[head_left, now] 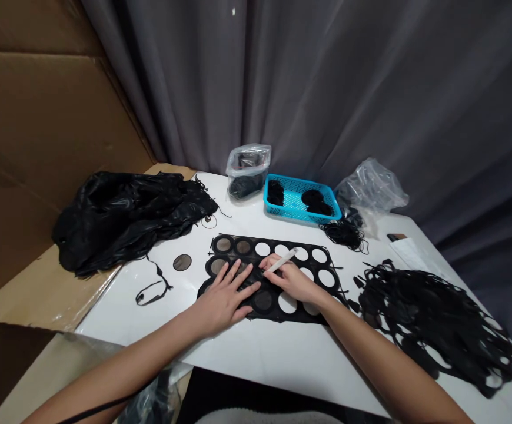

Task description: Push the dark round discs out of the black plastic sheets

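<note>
A flat black sheet with rows of round openings lies on the white table. Some circles show white through them; others, mostly on the left, hold dark grey mesh. My left hand rests on the sheet's left part, fingers spread, holding nothing. My right hand is closed round a slim whitish pen-like tool, its lower end at the middle of the sheet beside my left fingertips. The tool's tip is too small to make out. One loose dark mesh disc lies left of the sheet.
Black material is heaped at the left, perforated black scraps at the right. Behind the sheet are a blue basket with black bundles, a clear bag and another plastic bag. Cardboard rises at the left.
</note>
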The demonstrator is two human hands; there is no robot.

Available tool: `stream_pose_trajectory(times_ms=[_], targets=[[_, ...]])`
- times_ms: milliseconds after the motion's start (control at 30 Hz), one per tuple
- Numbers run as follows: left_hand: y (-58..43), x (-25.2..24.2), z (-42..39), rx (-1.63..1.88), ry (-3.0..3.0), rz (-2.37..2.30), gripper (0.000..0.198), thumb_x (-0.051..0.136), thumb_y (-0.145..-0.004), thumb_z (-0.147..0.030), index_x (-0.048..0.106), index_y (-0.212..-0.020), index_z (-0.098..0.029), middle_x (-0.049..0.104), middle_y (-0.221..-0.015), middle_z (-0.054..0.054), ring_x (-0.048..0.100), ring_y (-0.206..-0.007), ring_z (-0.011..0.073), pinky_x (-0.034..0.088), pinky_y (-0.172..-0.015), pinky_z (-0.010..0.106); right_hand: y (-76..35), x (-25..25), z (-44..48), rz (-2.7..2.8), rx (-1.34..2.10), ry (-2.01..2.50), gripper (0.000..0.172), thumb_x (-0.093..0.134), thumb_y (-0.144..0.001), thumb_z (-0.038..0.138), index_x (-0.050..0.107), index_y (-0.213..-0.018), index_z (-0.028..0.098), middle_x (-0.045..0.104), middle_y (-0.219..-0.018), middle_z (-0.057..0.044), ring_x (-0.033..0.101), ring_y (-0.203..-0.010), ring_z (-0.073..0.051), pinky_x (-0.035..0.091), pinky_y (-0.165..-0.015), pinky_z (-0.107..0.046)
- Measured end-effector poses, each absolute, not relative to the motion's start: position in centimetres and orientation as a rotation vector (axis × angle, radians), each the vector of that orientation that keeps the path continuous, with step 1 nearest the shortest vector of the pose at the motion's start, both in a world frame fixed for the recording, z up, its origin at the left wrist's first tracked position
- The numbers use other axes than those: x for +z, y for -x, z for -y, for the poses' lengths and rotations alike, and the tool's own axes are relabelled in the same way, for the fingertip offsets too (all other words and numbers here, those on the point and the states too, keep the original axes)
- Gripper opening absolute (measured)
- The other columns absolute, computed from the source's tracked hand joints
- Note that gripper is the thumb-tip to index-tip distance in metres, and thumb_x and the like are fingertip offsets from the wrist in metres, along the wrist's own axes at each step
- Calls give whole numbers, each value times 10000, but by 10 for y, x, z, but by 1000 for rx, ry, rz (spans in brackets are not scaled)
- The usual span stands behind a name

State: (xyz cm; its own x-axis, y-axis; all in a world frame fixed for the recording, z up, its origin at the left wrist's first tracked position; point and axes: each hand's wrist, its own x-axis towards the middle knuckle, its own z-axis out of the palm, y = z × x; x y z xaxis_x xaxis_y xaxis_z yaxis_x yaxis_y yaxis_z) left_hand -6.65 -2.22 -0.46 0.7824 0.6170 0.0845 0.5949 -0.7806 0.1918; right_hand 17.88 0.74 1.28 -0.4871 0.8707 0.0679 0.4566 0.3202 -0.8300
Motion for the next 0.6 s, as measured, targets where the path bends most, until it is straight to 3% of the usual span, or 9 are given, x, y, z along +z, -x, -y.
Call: stream_pose_trajectory(times_ms=[333,600], targets=[[66,-2,23,256,-2833,-952,539,524,-988,-434,413,-1496,-291,202,-1641,48,147,-1501,379,210,-1176,595,-180,6,-9,2080,989,1143,140,489,-971,256,578,-869,219,636,-1044,-49,596,-983,-192,447,-922,-346],[66,1,21,195,-2852,-930,561,523,-980,-429,394,-1508,-290,302,-1609,-7,123,-1502,385,187,-1181,586,-183,8,-8,2059,981,1166,120,488,-962,227,580,-885,217,643,-1092,-57,592,-1039,-198,441,-941,-351]])
